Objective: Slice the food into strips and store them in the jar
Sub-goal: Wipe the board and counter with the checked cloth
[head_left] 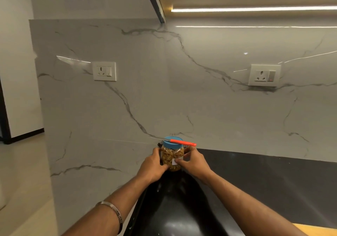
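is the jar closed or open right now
Closed. The blue lid sits on the upright jar, with the knife lying across it.

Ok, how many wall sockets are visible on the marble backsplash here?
2. One socket sits on the left of the backsplash, the other socket on the right, both above the jar. None looks hidden.

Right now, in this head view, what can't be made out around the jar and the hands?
- Sides and base of the jar: covered by the left hand and right hand.
- Small white label on the jar: too small to read.
- Knife blade lying across the blue lid: thin and pale against the marble, so its tip is unclear.
- Bangle engraving: blurred.
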